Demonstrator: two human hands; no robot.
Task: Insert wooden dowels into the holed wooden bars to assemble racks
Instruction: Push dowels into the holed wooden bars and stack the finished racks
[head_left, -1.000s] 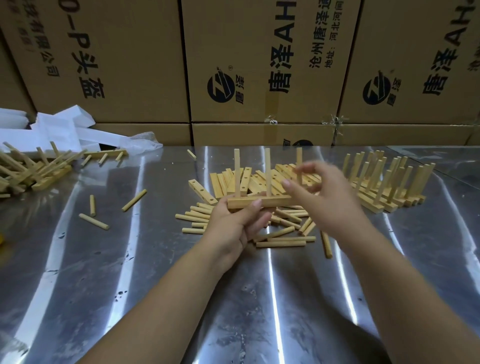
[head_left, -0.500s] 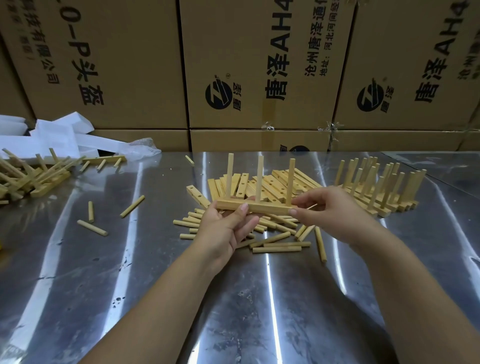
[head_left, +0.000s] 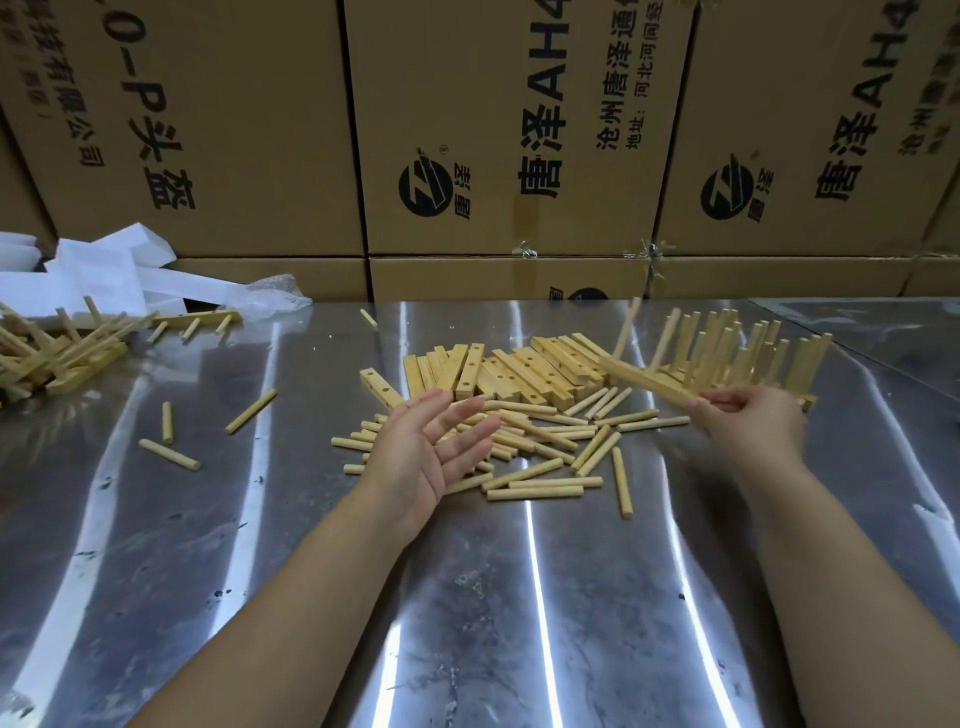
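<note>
Shiny steel counter (head_left: 467, 623) before stacked cardboard boxes (head_left: 509, 130). Right hand (head_left: 748, 421) pinching near end of rack (head_left: 649, 382), bar running leftward and away, dowels (head_left: 626, 327) leaning upward. Left hand (head_left: 431, 447) spread, empty, above loose dowels (head_left: 545, 488).

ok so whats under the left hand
Beneath the left hand lie loose dowels, scattered on the metal table. The palm and wrist cover whatever sits directly below, so how many are there cannot be told.

cardboard boxes (head_left: 498, 130); white foam (head_left: 104, 265); steel table (head_left: 467, 597)
</note>
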